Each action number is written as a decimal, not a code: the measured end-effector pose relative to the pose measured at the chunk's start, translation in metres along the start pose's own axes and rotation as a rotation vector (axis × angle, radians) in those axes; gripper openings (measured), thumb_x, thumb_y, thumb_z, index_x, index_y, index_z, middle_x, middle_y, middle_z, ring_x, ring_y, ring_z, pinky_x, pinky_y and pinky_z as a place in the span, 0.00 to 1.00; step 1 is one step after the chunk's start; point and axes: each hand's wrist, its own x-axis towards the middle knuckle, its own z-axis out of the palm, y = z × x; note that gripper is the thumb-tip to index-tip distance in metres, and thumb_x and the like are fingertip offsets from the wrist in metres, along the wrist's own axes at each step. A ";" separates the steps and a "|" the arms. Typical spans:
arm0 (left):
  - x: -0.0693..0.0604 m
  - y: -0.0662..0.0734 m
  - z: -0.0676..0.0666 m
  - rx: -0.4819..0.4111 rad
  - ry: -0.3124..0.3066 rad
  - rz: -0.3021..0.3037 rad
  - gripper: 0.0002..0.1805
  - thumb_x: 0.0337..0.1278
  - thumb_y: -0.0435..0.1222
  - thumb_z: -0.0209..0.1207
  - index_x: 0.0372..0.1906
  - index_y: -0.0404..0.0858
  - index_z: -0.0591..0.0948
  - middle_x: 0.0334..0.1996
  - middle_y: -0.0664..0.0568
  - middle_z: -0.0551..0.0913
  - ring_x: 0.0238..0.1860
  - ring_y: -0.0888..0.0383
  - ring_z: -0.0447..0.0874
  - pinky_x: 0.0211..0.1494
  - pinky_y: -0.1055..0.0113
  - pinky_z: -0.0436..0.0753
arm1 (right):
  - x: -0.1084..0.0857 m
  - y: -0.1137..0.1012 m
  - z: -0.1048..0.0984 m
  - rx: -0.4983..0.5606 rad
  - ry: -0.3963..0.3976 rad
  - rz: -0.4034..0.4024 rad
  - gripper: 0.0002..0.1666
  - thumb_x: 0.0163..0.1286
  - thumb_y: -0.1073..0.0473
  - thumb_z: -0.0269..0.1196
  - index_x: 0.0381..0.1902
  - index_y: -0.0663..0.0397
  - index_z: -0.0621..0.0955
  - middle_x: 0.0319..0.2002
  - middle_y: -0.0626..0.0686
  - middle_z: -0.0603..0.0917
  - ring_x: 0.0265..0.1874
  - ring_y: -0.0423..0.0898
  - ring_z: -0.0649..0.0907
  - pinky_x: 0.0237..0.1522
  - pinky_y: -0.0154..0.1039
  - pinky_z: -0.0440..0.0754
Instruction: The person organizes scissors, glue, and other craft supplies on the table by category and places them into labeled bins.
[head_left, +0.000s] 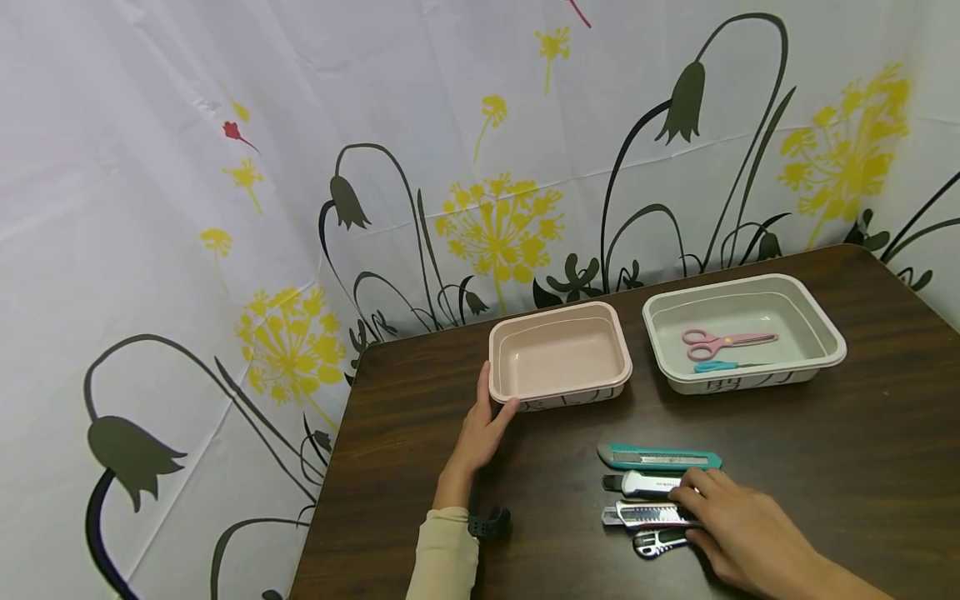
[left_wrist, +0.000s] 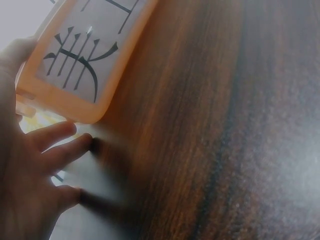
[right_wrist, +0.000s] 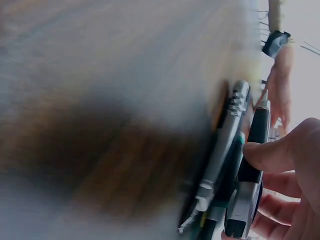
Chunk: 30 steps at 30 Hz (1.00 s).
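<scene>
My left hand (head_left: 478, 429) touches the near left corner of a pink plastic tray (head_left: 558, 358), its thumb along the front wall and its fingers at the left side. In the left wrist view dark characters mark the tray's side (left_wrist: 75, 60). Several utility knives lie side by side on the table: a teal one (head_left: 663, 458), a white and black one (head_left: 645, 484), a silver one (head_left: 648, 515) and a small black and white one (head_left: 660, 542). Over their right ends, my right hand (head_left: 750, 529) pinches a dark-bodied utility knife (right_wrist: 250, 170); the fingers partly cover it.
A pale grey tray (head_left: 813, 367) stands at the back right, holding pink scissors (head_left: 723, 342) and a small blue-handled tool (head_left: 723, 367). The dark wooden table (head_left: 555, 500) ends at a white curtain (head_left: 420, 75) printed with flowers.
</scene>
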 end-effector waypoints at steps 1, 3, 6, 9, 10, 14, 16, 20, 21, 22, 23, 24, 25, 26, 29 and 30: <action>0.000 0.000 0.000 0.000 0.001 0.000 0.45 0.68 0.55 0.55 0.78 0.62 0.40 0.73 0.48 0.62 0.70 0.51 0.65 0.66 0.45 0.65 | 0.001 0.000 -0.001 -0.012 0.029 -0.003 0.21 0.52 0.53 0.74 0.45 0.45 0.83 0.42 0.43 0.76 0.38 0.39 0.75 0.26 0.37 0.76; 0.000 0.001 0.000 0.001 0.001 0.000 0.45 0.68 0.55 0.55 0.78 0.61 0.40 0.73 0.48 0.61 0.70 0.51 0.65 0.66 0.45 0.65 | 0.005 0.000 -0.002 -0.028 0.101 -0.017 0.22 0.50 0.54 0.74 0.45 0.45 0.83 0.42 0.43 0.77 0.39 0.40 0.77 0.27 0.38 0.77; 0.000 0.001 -0.001 0.005 0.001 -0.004 0.45 0.68 0.55 0.55 0.78 0.62 0.40 0.73 0.48 0.62 0.70 0.52 0.65 0.67 0.46 0.65 | 0.012 0.001 -0.004 -0.038 0.195 -0.044 0.24 0.47 0.55 0.74 0.45 0.46 0.82 0.41 0.43 0.78 0.40 0.41 0.78 0.29 0.41 0.79; 0.000 0.001 -0.001 0.006 0.000 0.000 0.45 0.68 0.54 0.55 0.79 0.60 0.40 0.73 0.47 0.62 0.69 0.51 0.65 0.67 0.46 0.65 | 0.020 0.003 -0.006 -0.033 0.227 -0.047 0.24 0.48 0.56 0.74 0.46 0.48 0.83 0.42 0.44 0.80 0.40 0.42 0.79 0.31 0.43 0.79; 0.000 0.001 -0.001 0.008 0.001 -0.001 0.45 0.68 0.54 0.55 0.79 0.60 0.41 0.73 0.47 0.62 0.69 0.51 0.65 0.67 0.46 0.65 | 0.023 0.004 -0.007 -0.033 0.227 -0.042 0.24 0.49 0.56 0.74 0.46 0.48 0.83 0.42 0.44 0.80 0.40 0.42 0.79 0.32 0.44 0.79; 0.000 0.000 -0.001 0.005 0.000 0.003 0.45 0.68 0.54 0.55 0.79 0.57 0.41 0.73 0.47 0.61 0.70 0.51 0.65 0.66 0.45 0.65 | 0.033 0.008 -0.007 -0.023 0.248 -0.044 0.23 0.52 0.57 0.73 0.47 0.52 0.83 0.43 0.46 0.80 0.41 0.44 0.79 0.34 0.45 0.79; 0.001 -0.001 -0.001 0.005 0.000 0.003 0.45 0.68 0.54 0.54 0.79 0.56 0.41 0.74 0.47 0.61 0.70 0.50 0.65 0.66 0.45 0.65 | 0.039 0.011 -0.006 -0.012 0.271 -0.056 0.22 0.53 0.57 0.72 0.48 0.53 0.83 0.43 0.47 0.80 0.41 0.45 0.78 0.34 0.45 0.78; 0.001 -0.001 0.000 0.010 -0.001 0.007 0.45 0.69 0.54 0.54 0.80 0.53 0.42 0.74 0.47 0.59 0.70 0.49 0.64 0.66 0.44 0.65 | 0.052 0.016 -0.006 0.006 0.319 -0.076 0.23 0.55 0.59 0.69 0.50 0.55 0.83 0.43 0.49 0.80 0.41 0.47 0.78 0.34 0.45 0.76; 0.000 -0.001 0.000 0.011 -0.001 0.007 0.45 0.69 0.54 0.54 0.80 0.53 0.42 0.74 0.47 0.59 0.70 0.49 0.64 0.66 0.44 0.65 | 0.056 0.017 -0.007 0.010 0.328 -0.080 0.23 0.55 0.60 0.69 0.51 0.56 0.83 0.44 0.49 0.81 0.41 0.48 0.78 0.34 0.45 0.76; 0.000 -0.001 0.000 0.012 -0.001 0.006 0.45 0.69 0.54 0.54 0.80 0.53 0.41 0.74 0.47 0.59 0.70 0.49 0.63 0.66 0.44 0.64 | 0.059 0.018 -0.007 0.012 0.337 -0.083 0.23 0.56 0.60 0.69 0.51 0.56 0.83 0.44 0.50 0.81 0.41 0.49 0.78 0.34 0.45 0.75; 0.000 -0.001 0.000 0.019 0.000 0.001 0.45 0.69 0.55 0.54 0.79 0.54 0.41 0.74 0.48 0.59 0.70 0.49 0.63 0.66 0.44 0.64 | 0.063 0.019 -0.008 0.015 0.345 -0.085 0.23 0.56 0.60 0.69 0.52 0.57 0.83 0.45 0.51 0.81 0.42 0.49 0.78 0.35 0.45 0.75; 0.000 0.000 0.000 0.023 0.001 -0.002 0.45 0.69 0.55 0.54 0.79 0.54 0.41 0.74 0.48 0.59 0.70 0.49 0.63 0.66 0.44 0.64 | 0.066 0.019 -0.008 0.018 0.353 -0.086 0.23 0.57 0.61 0.69 0.53 0.57 0.83 0.45 0.51 0.81 0.42 0.50 0.78 0.35 0.46 0.75; 0.000 0.001 0.000 0.030 0.002 -0.007 0.45 0.68 0.55 0.54 0.79 0.55 0.41 0.74 0.48 0.59 0.70 0.48 0.64 0.66 0.44 0.64 | 0.070 0.020 -0.009 0.022 0.361 -0.086 0.23 0.57 0.61 0.69 0.53 0.57 0.83 0.46 0.52 0.82 0.42 0.50 0.78 0.36 0.46 0.75; 0.000 0.001 0.000 0.037 0.003 -0.011 0.45 0.68 0.55 0.54 0.79 0.56 0.41 0.74 0.48 0.59 0.70 0.47 0.64 0.66 0.44 0.64 | 0.073 0.021 -0.009 0.027 0.368 -0.084 0.23 0.58 0.61 0.69 0.53 0.57 0.83 0.46 0.52 0.82 0.42 0.51 0.79 0.37 0.47 0.75; -0.001 0.002 -0.001 0.061 0.009 -0.015 0.45 0.68 0.56 0.53 0.79 0.56 0.42 0.74 0.47 0.61 0.69 0.44 0.65 0.65 0.42 0.65 | 0.084 0.022 -0.010 0.052 0.387 -0.073 0.23 0.59 0.63 0.68 0.54 0.58 0.83 0.47 0.53 0.82 0.44 0.53 0.79 0.42 0.51 0.76; -0.001 0.002 -0.001 0.065 0.012 -0.010 0.45 0.69 0.55 0.53 0.79 0.54 0.42 0.73 0.46 0.61 0.68 0.43 0.65 0.65 0.42 0.65 | 0.088 0.023 -0.010 0.059 0.393 -0.072 0.23 0.59 0.63 0.68 0.54 0.58 0.83 0.48 0.54 0.82 0.45 0.54 0.80 0.44 0.52 0.76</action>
